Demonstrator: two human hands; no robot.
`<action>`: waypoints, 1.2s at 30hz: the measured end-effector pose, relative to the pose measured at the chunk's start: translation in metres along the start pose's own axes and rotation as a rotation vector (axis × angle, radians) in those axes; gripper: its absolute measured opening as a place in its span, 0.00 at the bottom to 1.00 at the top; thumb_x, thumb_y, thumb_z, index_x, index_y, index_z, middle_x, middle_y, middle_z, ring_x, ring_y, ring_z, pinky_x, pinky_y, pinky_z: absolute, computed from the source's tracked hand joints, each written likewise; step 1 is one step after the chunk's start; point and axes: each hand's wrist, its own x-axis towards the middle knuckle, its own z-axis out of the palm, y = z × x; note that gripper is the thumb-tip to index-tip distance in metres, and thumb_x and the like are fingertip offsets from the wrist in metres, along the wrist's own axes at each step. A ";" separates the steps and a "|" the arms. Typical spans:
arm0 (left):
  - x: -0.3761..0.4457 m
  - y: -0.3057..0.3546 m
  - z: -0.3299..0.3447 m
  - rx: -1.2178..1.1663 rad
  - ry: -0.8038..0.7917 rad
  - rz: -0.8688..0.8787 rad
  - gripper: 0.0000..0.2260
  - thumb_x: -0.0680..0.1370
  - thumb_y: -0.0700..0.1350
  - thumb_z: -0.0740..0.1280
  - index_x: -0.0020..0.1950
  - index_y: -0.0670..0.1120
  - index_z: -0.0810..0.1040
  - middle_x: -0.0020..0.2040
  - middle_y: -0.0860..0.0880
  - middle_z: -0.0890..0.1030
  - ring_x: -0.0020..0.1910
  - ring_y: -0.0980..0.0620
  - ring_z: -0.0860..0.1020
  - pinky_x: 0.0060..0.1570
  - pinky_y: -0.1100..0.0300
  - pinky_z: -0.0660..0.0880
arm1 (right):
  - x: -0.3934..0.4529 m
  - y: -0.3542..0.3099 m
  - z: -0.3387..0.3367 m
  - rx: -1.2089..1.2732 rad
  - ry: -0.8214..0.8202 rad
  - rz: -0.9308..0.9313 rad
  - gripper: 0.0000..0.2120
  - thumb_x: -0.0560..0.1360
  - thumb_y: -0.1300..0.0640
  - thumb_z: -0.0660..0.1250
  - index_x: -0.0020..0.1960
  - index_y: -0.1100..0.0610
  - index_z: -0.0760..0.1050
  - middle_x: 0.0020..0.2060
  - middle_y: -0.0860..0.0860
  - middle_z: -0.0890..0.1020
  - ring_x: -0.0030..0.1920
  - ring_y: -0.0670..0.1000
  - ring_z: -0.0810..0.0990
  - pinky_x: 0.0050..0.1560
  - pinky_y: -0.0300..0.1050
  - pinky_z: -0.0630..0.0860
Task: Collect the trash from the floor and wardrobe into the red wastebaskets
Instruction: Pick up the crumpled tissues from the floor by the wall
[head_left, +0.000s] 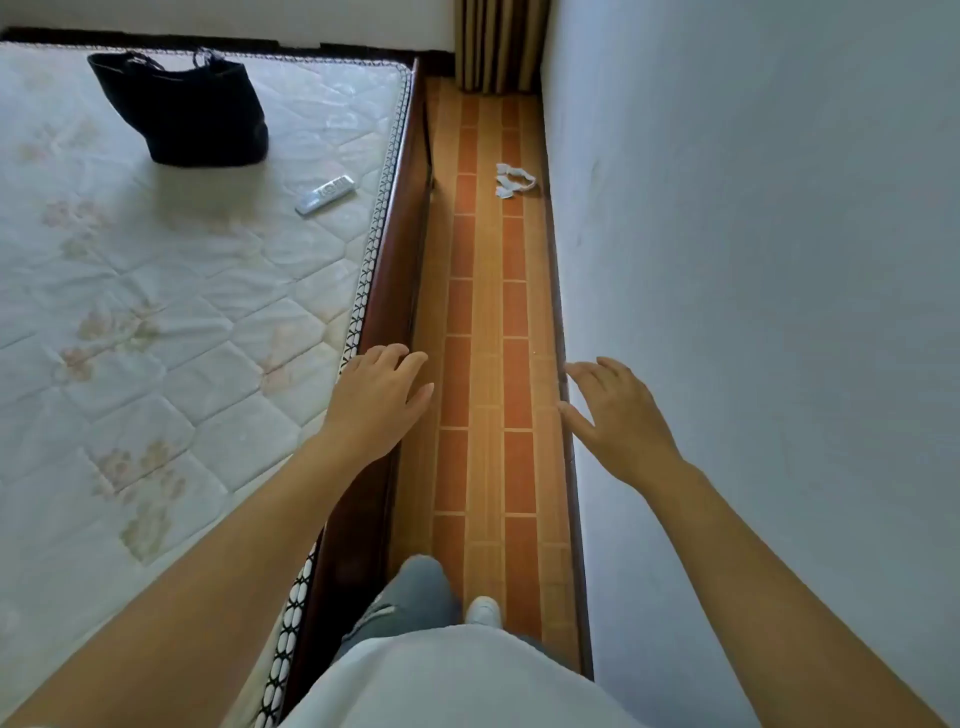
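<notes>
Both grips, left hand (376, 400) and right hand (618, 415), are spread and empty; far paper scraps (513, 181) could scatter when grabbed in this narrow gap.

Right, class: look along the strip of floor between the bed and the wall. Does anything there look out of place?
Yes. Crumpled white paper scraps lie on the tiled floor near the wall, ahead of both empty hands. They look like litter. On the mattress sit a black bag and a remote.
</notes>
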 end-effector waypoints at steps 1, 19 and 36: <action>0.005 -0.001 0.001 -0.008 0.003 0.008 0.19 0.79 0.52 0.58 0.68 0.45 0.69 0.65 0.45 0.74 0.65 0.46 0.71 0.64 0.52 0.67 | 0.005 0.002 0.001 0.002 0.006 -0.001 0.23 0.78 0.47 0.55 0.71 0.55 0.62 0.70 0.52 0.67 0.73 0.54 0.60 0.72 0.50 0.57; 0.246 -0.074 -0.026 -0.020 0.051 0.076 0.18 0.79 0.51 0.59 0.66 0.46 0.71 0.63 0.46 0.76 0.62 0.46 0.73 0.61 0.50 0.70 | 0.233 0.002 -0.045 0.017 0.058 0.099 0.23 0.78 0.46 0.55 0.70 0.54 0.63 0.70 0.52 0.68 0.72 0.54 0.61 0.72 0.51 0.57; 0.516 -0.120 -0.042 -0.018 0.065 0.056 0.17 0.79 0.50 0.60 0.66 0.45 0.72 0.63 0.45 0.76 0.63 0.45 0.73 0.62 0.50 0.68 | 0.485 0.061 -0.104 0.059 0.156 0.170 0.21 0.78 0.49 0.58 0.67 0.57 0.67 0.66 0.54 0.73 0.70 0.57 0.65 0.70 0.53 0.61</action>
